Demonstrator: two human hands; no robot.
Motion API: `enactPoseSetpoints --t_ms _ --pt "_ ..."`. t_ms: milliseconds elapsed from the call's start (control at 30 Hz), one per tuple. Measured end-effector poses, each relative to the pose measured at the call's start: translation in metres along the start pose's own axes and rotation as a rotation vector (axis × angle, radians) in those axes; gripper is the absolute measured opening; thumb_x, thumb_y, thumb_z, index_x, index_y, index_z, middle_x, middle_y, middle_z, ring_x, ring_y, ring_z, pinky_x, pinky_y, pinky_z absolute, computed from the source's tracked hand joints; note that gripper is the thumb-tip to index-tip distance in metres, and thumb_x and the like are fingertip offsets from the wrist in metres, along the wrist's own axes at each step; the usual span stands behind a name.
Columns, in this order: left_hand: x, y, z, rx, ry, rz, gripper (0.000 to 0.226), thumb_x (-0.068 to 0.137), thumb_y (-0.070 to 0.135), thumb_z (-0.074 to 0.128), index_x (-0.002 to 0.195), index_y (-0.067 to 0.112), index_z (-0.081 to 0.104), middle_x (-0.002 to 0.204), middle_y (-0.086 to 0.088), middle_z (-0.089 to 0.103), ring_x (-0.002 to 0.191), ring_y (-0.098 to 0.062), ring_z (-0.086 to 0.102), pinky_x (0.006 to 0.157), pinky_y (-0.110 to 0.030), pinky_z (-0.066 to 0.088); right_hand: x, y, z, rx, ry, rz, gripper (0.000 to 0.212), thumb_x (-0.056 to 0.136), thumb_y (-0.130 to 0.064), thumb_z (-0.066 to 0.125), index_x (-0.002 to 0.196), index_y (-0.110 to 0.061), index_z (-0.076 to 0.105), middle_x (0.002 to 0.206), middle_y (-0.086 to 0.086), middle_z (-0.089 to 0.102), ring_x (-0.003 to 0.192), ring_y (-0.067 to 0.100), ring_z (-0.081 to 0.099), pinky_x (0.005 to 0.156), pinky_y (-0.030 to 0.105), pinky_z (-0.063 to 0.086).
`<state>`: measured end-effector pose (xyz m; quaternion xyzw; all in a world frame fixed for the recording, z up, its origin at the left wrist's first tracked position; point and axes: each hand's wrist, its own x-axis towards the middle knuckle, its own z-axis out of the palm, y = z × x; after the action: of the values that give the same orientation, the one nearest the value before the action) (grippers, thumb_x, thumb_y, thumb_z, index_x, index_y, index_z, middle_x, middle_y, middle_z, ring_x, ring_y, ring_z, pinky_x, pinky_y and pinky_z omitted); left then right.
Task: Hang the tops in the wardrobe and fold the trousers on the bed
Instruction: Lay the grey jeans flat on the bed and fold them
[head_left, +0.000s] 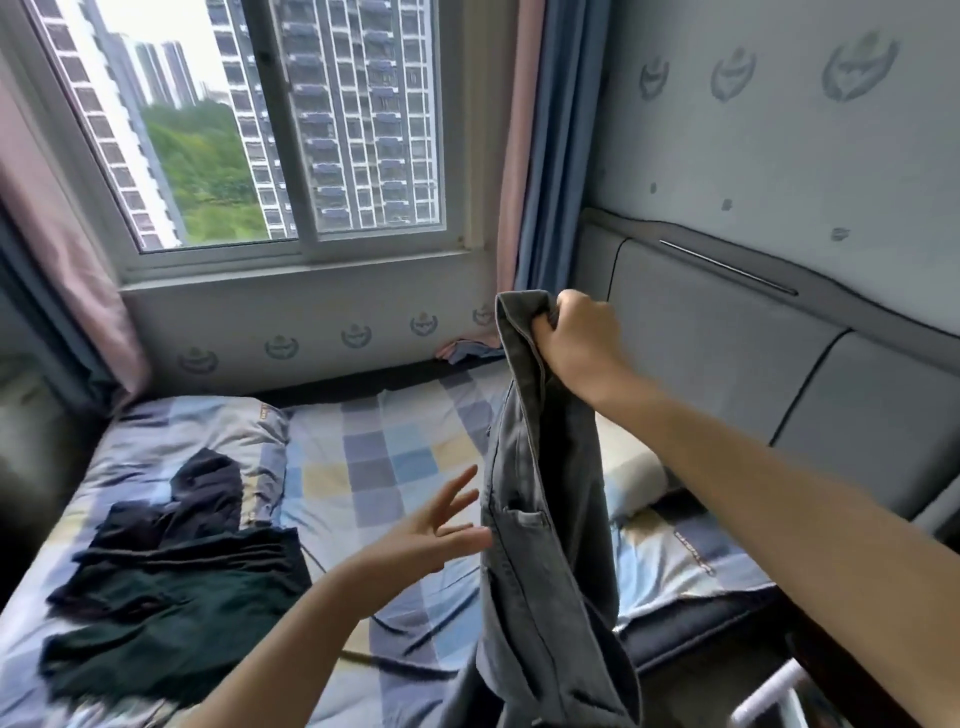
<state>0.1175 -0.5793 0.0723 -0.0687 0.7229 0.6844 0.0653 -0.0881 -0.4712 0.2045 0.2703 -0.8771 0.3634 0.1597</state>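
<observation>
one view only, from the head: the right hand (576, 340) was clenched on one end of grey jeans (540, 519), which hung limp above the bed (363, 467). the left hand (436, 525), fingers spread, was just beside the cloth. denim looked heavy, floppy, not slippery; best taken at the waistband. dark clothes (171, 587) lay heaped on the bed.

Head-worn view, downward over bed (363, 467)

We found no legible txt: small printed tags on the pillow (267, 413) and pillowcase (693, 552) were too blurred to read; wall emblems (860, 65) carried no readable lettering.
</observation>
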Motion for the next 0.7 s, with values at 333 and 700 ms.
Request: enactPoseSetpoints --t_ms 333,700 --pt "0.020 -0.036 0.070 0.391 0.479 -0.251 0.118 0.064 0.019 0.080 0.153 0.026 0.004 0.151 -0.013 0.031 0.134 -0.026 0.041 0.100 -0.033 0.047 0.018 0.003 -0.024 0.015 -0.025 -0.081 0.031 0.095 -0.025 0.047 0.067 -0.015 0.038 0.067 0.001 0.045 0.056 0.018 0.044 0.046 0.027 0.027" --pt "-0.035 -0.058 -0.019 -0.276 0.710 -0.459 0.032 0.101 0.011 0.029 0.119 -0.001 0.052 0.097 -0.028 0.071 0.082 -0.036 0.073 0.077 -0.042 0.053 0.032 0.065 -0.078 0.246 -0.204 0.117 0.035 0.089 -0.028 0.051 0.060 -0.010 0.047 0.056 0.005 0.048 0.056 0.022 0.047 0.050 0.029 0.036"
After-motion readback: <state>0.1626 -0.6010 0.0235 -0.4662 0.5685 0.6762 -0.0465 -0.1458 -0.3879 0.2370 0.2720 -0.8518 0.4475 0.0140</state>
